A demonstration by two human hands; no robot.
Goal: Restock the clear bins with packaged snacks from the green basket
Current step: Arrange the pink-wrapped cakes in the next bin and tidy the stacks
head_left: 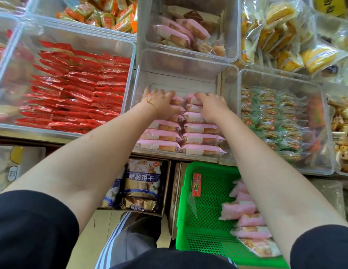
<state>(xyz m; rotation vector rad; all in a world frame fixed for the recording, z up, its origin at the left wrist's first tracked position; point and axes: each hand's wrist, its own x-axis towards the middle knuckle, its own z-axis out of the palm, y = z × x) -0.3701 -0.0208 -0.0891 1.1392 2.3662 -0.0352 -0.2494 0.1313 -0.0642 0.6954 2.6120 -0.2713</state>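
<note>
A clear bin (180,74) in the middle holds two neat rows of pink snack packets (202,138). My left hand (161,102) lies on top of the left row near its far end, fingers curled over the packets. On the right row rests my right hand (210,106), its fingers reaching forward over the farthest packet. Below right stands the green basket (200,200) with several more pink packets (245,220) and one small orange-red packet (196,184) inside.
A bin of red packets (72,90) sits on the left and a bin of green and orange packets (276,121) on the right. Behind are bins with pink (179,33), orange (103,14) and yellow snacks (282,35). A box of biscuit bags (140,183) stands below the shelf.
</note>
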